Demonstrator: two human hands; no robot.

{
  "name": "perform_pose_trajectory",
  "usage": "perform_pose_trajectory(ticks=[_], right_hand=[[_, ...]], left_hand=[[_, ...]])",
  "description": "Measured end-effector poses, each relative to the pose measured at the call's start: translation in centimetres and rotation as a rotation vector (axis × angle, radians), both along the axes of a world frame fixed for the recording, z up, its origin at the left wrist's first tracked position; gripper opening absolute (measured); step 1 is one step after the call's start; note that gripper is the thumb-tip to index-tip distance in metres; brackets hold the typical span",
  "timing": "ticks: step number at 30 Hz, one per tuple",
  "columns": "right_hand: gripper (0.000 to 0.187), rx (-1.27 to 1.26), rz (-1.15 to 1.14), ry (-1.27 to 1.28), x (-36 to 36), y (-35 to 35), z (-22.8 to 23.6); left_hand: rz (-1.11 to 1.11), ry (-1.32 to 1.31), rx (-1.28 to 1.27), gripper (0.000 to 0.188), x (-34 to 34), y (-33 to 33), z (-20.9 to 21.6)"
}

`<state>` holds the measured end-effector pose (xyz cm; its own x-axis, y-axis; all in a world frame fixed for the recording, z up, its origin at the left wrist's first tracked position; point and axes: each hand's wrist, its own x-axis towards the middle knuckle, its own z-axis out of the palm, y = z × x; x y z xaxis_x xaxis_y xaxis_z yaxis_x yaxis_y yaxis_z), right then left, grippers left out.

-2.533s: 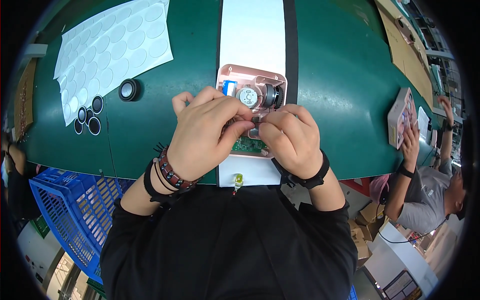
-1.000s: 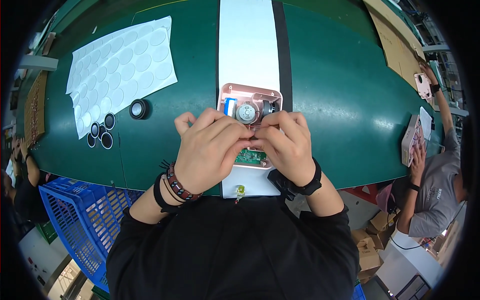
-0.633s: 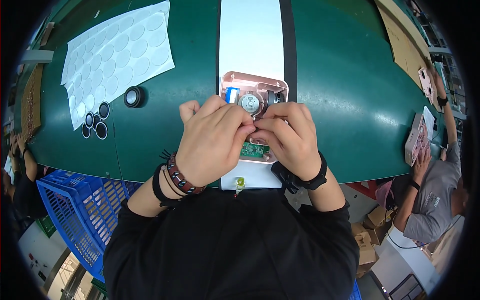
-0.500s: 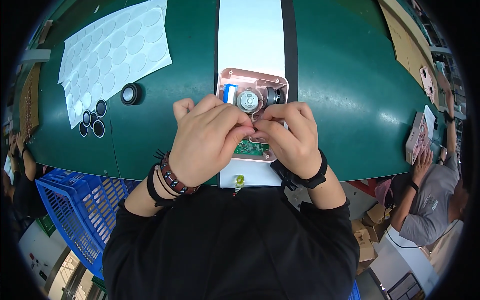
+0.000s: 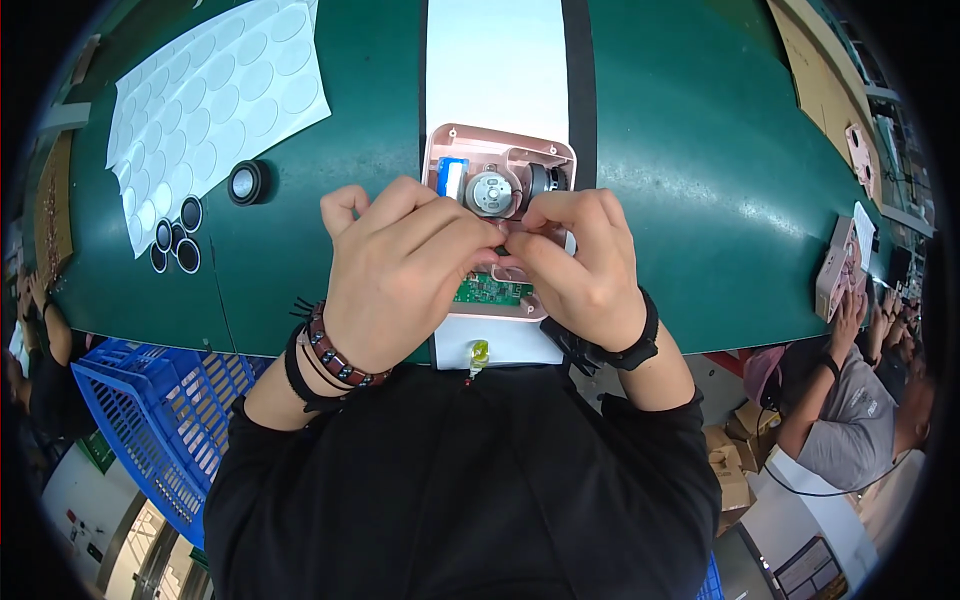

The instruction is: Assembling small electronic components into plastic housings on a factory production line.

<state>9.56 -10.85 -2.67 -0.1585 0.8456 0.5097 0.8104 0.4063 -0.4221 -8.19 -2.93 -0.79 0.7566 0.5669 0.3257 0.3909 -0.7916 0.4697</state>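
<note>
A pink plastic housing (image 5: 437, 140) lies open on the white strip in front of me. Inside it sit a round silver motor (image 5: 491, 194), a blue-and-white block (image 5: 452, 178), a black round part (image 5: 541, 184) and a green circuit board (image 5: 490, 290). My left hand (image 5: 405, 270) and my right hand (image 5: 580, 270) meet over the middle of the housing, each with thumb and forefinger pinched together. What lies between the fingertips is hidden; thin wires run close by.
At left lie sheets of round clear stickers (image 5: 215, 95), a black speaker-like part (image 5: 249, 182) and several black rings (image 5: 188, 255). A blue crate (image 5: 150, 430) stands below the table's left edge. At far right, a co-worker (image 5: 850, 420) handles another pink housing (image 5: 832, 270).
The whole view has shifted slightly. My hands stay pinched together over the housing, with the right fingers bent a little differently.
</note>
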Motion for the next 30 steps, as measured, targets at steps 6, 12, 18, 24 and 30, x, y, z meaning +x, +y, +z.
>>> perform_pose_trajectory(ticks=[6,12,18,24,30], right_hand=[[0.018,-0.149,-0.045,0.209,-0.36,-0.15,-0.38],[0.012,-0.287,-0.024,0.339,0.15,0.11,-0.37],[0.011,-0.278,-0.060,0.349,-0.30,-0.08,-0.74],[0.011,-0.330,-0.027,0.360,-0.07,-0.09,-0.65],[0.012,-0.335,-0.002,0.358,-0.27,-0.11,-0.65]], left_hand=[[-0.007,-0.013,0.011,0.009,0.23,0.36,-0.16],[-0.005,-0.008,-0.049,0.009,0.38,0.39,-0.37],[0.053,0.032,-0.043,0.009,-0.04,-0.01,-0.21],[0.025,0.046,-0.071,0.009,-0.32,-0.03,-0.06],[-0.012,0.065,-0.107,0.010,-0.48,0.23,-0.18]])
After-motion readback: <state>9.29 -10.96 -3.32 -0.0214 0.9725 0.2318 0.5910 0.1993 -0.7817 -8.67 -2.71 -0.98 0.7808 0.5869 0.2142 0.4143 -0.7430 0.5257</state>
